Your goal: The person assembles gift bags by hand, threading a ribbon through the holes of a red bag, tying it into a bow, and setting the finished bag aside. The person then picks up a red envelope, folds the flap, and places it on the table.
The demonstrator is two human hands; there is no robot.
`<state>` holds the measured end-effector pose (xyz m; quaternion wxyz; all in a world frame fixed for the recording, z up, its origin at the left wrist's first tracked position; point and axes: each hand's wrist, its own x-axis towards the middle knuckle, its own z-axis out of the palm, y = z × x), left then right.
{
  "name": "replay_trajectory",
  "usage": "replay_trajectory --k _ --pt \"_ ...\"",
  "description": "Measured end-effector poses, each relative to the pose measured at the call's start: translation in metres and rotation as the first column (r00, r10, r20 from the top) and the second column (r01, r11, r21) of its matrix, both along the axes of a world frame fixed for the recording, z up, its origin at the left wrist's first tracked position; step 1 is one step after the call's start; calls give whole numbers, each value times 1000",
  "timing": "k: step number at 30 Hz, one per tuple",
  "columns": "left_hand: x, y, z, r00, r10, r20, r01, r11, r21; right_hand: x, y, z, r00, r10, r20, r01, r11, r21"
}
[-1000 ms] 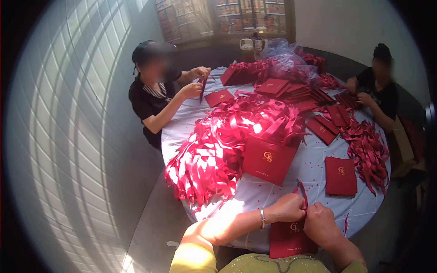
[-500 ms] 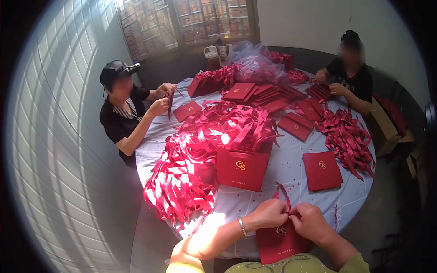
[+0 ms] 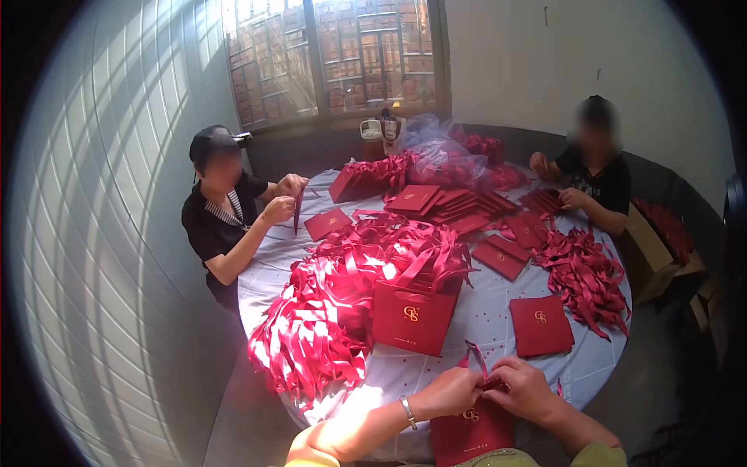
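A red paper bag [image 3: 471, 437] with a gold monogram lies flat at the table's near edge, right in front of me. From its top edge rises a dark red ribbon [image 3: 478, 359], looped upward. My left hand [image 3: 454, 393], below a silver bracelet, is closed with its fingertips pinching the ribbon. Facing it, my right hand [image 3: 523, 389] pinches the ribbon at the bag's top, thumb and forefinger together. The fingertips almost meet, and the exact spot they grip is partly hidden.
A standing red bag [image 3: 412, 317] and a big heap of ribbons [image 3: 323, 303] lie left of centre. A small stack of bags [image 3: 542, 325] sits at right, near another ribbon pile [image 3: 587, 272]. Two co-workers handle bags across the round table [image 3: 490, 311].
The view has tilted upward, so the table sits lower in the picture. My hands stay together at the ribbon, with only slight finger movement.
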<state>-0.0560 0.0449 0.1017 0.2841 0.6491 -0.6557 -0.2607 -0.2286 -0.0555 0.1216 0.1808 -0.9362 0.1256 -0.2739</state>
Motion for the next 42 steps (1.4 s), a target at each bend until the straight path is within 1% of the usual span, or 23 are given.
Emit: replay_trajectory --k 2,5,6,8,11,13,14,16,17,19,20,22,23,25,26,29,31,32,34,35,37,40,42 --pt "-1 0 0 998 -23 -53 22 1000 -22 -2 -12 -5 989 112 -100 -111 994 17" --pt "-2 0 -5 989 -32 -143 26 999 -41 2 -22 -5 976 166 -140 -161 986 42" --pt "-2 0 -2 987 -21 -157 31 997 64 2 -28 -13 974 194 -121 -185 979 82" --pt "-2 -1 -11 986 -53 -159 45 998 -50 2 -33 -11 957 180 -225 -147 977 157" --pt "-7 1 1 993 30 -117 -25 999 43 -1 -41 4 913 363 -184 -282 891 357" --pt "-11 -6 -9 995 15 -95 -14 1000 9 -1 -46 2 935 303 -183 -197 875 442" --pt "-13 -5 -9 998 14 -68 -16 1000 -23 1 -53 -6 932 300 -203 -212 907 364" --pt "-14 3 -2 995 58 -81 -64 995 -74 6 -61 -9 894 289 -344 -149 913 379" --pt "-14 2 -7 995 85 -55 -89 992 -92 12 -62 -5 867 331 -372 -136 876 463" --pt "-15 2 -7 997 65 -38 -69 988 -134 18 -70 -16 872 379 -308 -230 875 425" --pt "-17 2 -3 997 45 -55 -51 994 -101 22 -78 -22 802 488 -344 -329 842 428" --pt "-15 -2 -21 997 76 -1 -75 986 -151 24 -81 -24 770 523 -366 -296 800 522" --pt "-20 -4 -19 998 69 3 -68 988 -141 25 -81 -18 742 589 -320 -345 745 571" --pt "-22 2 -13 991 127 -28 -130 979 -154 35 -88 -11 608 602 -518 -297 778 554" --pt "-24 2 -16 990 140 32 -134 981 -139 41 -96 -22 549 654 -521 -313 739 597" --pt "-25 3 -17 990 130 48 -117 968 -221 49 -95 -11 475 618 -627 23 703 711" --pt "-29 6 -10 984 164 67 -143 959 -246 53 -99 -14 473 698 -537 43 591 806" --pt "-28 8 -7 984 168 60 -147 953 -265 55 -89 10 480 657 -581 89 623 777" --pt "-32 11 3 979 183 96 -157 961 -229 61 -96 -9 429 705 -565 125 573 810" --pt "-33 13 5 982 180 59 -162 960 -230 62 -102 -17 414 770 -485 162 462 872" --pt "-31 11 6 986 166 18 -157 958 -238 63 -103 -11 403 807 -431 186 389 902" --pt "-30 9 6 985 160 -57 -170 949 -267 61 -101 -13 434 816 -382 208 321 924" --pt "-31 9 6 985 169 -34 -172 944 -281 55 -98 -16 492 778 -390 180 348 920"
